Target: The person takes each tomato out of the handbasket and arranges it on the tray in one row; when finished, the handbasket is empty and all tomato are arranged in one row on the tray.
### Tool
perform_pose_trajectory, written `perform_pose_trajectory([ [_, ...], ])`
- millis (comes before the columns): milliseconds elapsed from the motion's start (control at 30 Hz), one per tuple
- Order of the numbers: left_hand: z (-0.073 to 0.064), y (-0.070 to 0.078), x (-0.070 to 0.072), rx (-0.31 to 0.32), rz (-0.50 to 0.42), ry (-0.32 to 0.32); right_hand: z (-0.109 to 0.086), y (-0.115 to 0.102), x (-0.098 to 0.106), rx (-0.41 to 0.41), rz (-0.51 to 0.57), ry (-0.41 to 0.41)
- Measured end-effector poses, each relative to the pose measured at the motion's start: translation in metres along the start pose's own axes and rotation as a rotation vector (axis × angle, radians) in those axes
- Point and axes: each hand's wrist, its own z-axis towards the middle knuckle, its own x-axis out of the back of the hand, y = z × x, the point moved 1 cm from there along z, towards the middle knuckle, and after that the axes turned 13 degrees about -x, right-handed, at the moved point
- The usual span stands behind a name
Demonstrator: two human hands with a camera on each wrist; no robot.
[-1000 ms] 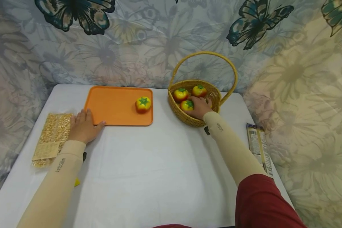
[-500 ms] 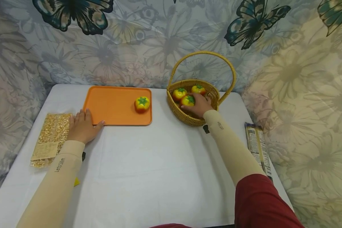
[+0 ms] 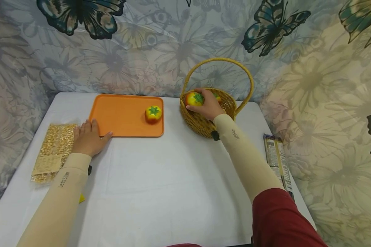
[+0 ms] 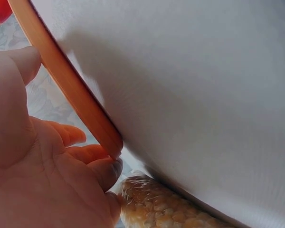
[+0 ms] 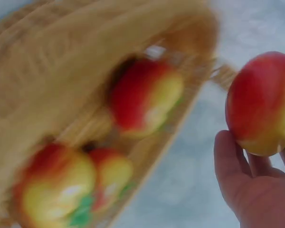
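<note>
My right hand (image 3: 211, 105) holds a shiny red-and-yellow fruit (image 3: 194, 98) with a green star-shaped leaf cap, raised over the left side of a wicker basket (image 3: 198, 125). In the right wrist view, fingers and thumb curl round this fruit beside the rim, and three similar fruits (image 5: 145, 97) lie inside the basket, blurred. Another such fruit (image 3: 153, 114) sits at the right end of an orange tray (image 3: 120, 115). My left hand (image 3: 89, 139) rests at the tray's front left corner, fingers extended; in the left wrist view its thumb (image 4: 31, 64) touches the tray edge.
A clear bag of corn kernels (image 3: 54, 151) lies by my left hand. At the table's right edge is a printed packet (image 3: 277, 159). The basket's tall arched handle (image 3: 219, 59) stands over it. Patterned cloth (image 3: 173, 51) hangs behind the white table (image 3: 167, 185).
My right hand has lifted a fruit up and left from among the others in the basket. The left hand stays at the tray corner.
</note>
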Motion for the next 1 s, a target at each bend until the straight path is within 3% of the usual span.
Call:
perform_pose_trajectory([
  [233,-0.002,-0.004,0.004,0.015,0.012,0.010,0.007,-0.065,-0.031,0.096,-0.064,-0.014],
  [467,0.000,-0.002,0.002,0.002,0.024,0.025,0.024,-0.112,-0.082,0.156,-0.184,-0.095],
  [700,0.004,0.000,-0.002,-0.009,0.034,0.020,0.046,-0.131,-0.144,0.161,-0.296,-0.168],
  [1000,0.001,-0.003,0.002,0.019,0.031,0.014,0.066,-0.131,-0.198,0.199,-0.560,-0.139],
])
